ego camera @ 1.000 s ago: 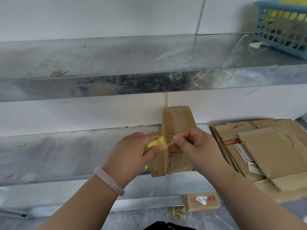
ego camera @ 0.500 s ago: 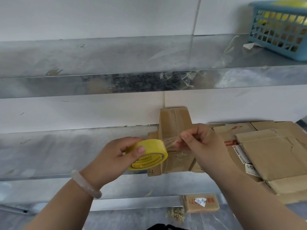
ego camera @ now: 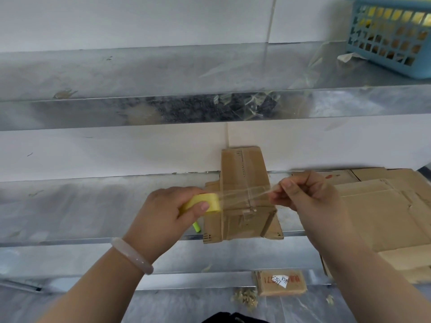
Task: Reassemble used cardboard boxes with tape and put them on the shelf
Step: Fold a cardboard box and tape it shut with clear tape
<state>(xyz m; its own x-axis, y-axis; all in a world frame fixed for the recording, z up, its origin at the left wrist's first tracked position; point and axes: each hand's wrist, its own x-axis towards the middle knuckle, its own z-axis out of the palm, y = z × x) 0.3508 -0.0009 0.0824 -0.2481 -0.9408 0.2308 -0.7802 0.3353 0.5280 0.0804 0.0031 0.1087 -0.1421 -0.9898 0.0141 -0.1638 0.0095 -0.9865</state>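
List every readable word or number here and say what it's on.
"8391", handwritten, uncertain: white sticker on the small carton.
Red print on that carton: too blurred.
Red mark on the flattened cardboard: unreadable.
Upright box: printed marks, illegible.
Tape roll: no print in view.

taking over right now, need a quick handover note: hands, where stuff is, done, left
Left hand grips the yellow tape roll; right hand pinches the free end of the clear strip, stretched between them over the folded box.
Box stands on the middle shelf by the wall; flattened boxes lie stacked to its right.
Done: box folded, tape drawn out. Left: stick the strip on the seam, cut it, then the flat ones.
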